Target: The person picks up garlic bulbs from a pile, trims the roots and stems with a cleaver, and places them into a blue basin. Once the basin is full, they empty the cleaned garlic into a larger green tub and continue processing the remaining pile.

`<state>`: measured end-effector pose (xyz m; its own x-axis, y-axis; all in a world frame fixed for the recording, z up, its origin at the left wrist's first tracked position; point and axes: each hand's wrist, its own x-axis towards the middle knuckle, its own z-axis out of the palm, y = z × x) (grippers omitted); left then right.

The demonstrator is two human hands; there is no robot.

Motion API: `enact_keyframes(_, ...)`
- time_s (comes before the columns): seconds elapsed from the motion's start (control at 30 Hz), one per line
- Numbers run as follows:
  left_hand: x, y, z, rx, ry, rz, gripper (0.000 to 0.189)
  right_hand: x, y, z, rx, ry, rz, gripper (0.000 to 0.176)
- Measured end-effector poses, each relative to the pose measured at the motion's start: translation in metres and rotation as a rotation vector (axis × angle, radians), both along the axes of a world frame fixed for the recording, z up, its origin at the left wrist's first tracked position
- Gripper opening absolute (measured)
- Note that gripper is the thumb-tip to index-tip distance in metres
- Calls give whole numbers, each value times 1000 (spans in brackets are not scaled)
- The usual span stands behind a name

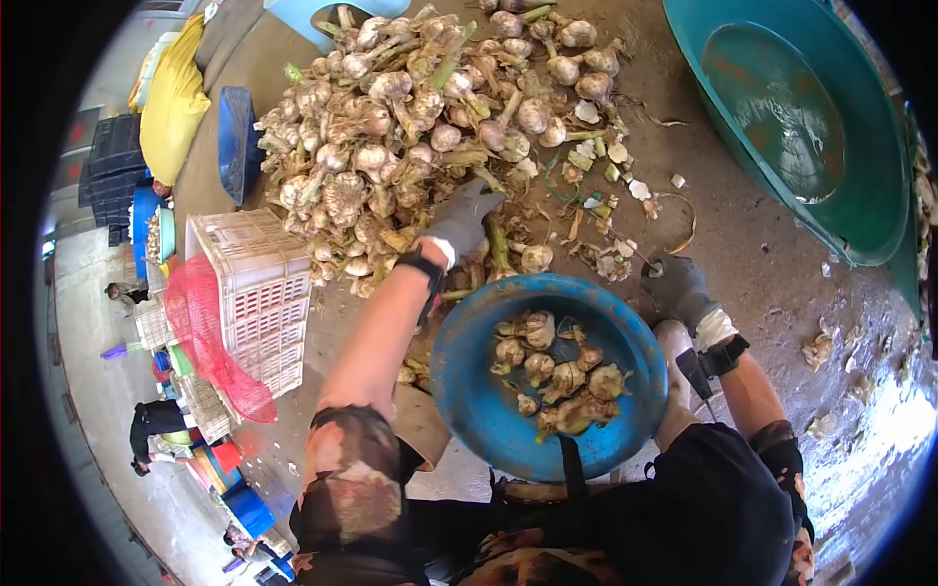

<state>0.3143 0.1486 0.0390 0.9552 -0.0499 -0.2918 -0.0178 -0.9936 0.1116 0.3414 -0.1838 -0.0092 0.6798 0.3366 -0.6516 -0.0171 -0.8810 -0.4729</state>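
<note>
My left hand (pixel 461 219), in a grey glove, reaches over the near edge of a large heap of garlic bulbs (pixel 376 146). Its fingers are apart, close to a thick garlic stem (pixel 496 244). My right hand (pixel 681 290), also gloved, is curled low over the floor near my knee; what its fingers hold, if anything, I cannot make out. A dark handle-like piece (pixel 695 375) with a thin tip lies by that wrist. Between my legs a round blue basin (pixel 469 430) holds several trimmed garlic bulbs (pixel 567 379).
Cut stem pieces and peelings (pixel 611 176) litter the floor right of the heap. A big green tub (pixel 703 88) stands at upper right. Stacked white crates (pixel 256 293) with red netting (pixel 200 327) are at left, near a blue container (pixel 237 146). Other people work at far left.
</note>
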Motion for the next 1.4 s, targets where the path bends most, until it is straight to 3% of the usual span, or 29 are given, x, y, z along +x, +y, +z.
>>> enact_keyframes(0.07, 22, 1, -7, 28, 331, 95, 38, 1, 0, 5, 32, -118, 67, 25)
enact_keyframes(0.17, 26, 10, -15, -125, 180, 237, 37, 2, -11, 6, 55, -82, 41, 25)
enact_keyframes(0.23, 19, 16, -20, -175, 220, 326, 35, 4, -10, 3, 66, -89, 6, 26)
enact_keyframes(0.3, 4, 12, -17, -193, 106, 347, 44, 10, -2, 5, 88, -110, -25, 26)
enact_keyframes(0.33, 0, 7, -18, -118, 122, 346, 55, 14, 6, 7, 133, -109, -14, 26)
enact_keyframes(0.43, 7, -23, 0, -20, 262, 361, 61, 11, 23, 25, 199, -97, 11, 26)
enact_keyframes(0.63, 32, -20, -19, 192, 345, 302, 54, -3, 0, 7, 224, -63, -22, 29)
enact_keyframes(0.7, 38, -19, -6, 49, 369, 409, 59, -4, -10, 6, 176, -107, -40, 27)
enact_keyframes(0.73, 29, -16, -14, -7, 132, 388, 54, -1, -16, 7, 87, -38, -31, 25)
enact_keyframes(0.77, 25, -19, -13, -8, 144, 382, 54, 1, -15, 10, 82, -27, -37, 25)
enact_keyframes(0.83, 22, -32, 2, -564, 236, 601, 51, 8, -9, 16, 53, -124, 17, 22)
enact_keyframes(0.87, 22, -50, 24, -655, 366, 580, 45, 13, 1, 31, 141, -152, 15, 21)
enact_keyframes(0.93, 9, -82, 31, -731, 377, 534, 42, 18, 26, 69, 234, -184, 20, 21)
enact_keyframes(1.0, -7, -101, 40, -803, 393, 487, 40, 17, 39, 94, 554, -269, 77, 22)
enact_keyframes(1.07, -20, -110, 52, -633, 61, 212, 33, 20, 25, 49, 412, -189, 139, 23)
enact_keyframes(1.1, -26, -107, 51, -630, 53, 215, 33, 22, 12, 20, 266, -115, 205, 24)
enact_keyframes(1.17, -39, -94, 44, -1216, 250, 640, 30, 16, -15, -5, -5, -174, 158, 26)
enact_keyframes(1.2, -46, -92, 40, -1491, 179, 858, 25, 13, -17, -8, 0, -169, 165, 26)
enact_keyframes(1.23, -51, -90, 34, -1964, 219, 1003, 24, 5, -24, -8, 44, -166, 51, 24)
enact_keyframes(1.27, -60, -84, 17, -2239, 331, 1130, 25, 1, -27, 1, 85, -172, -69, 23)
enact_keyframes(1.3, -61, -82, 13, -2519, 446, 1243, 25, -3, -18, 12, 115, -244, 0, 21)
enact_keyframes(1.33, -62, -86, 7, -2524, 446, 1242, 25, -8, -3, 25, 145, -315, 73, 19)
enact_keyframes(1.4, -48, -112, 19, -2108, -96, 1911, 24, -11, 16, 58, 489, -426, 195, 20)
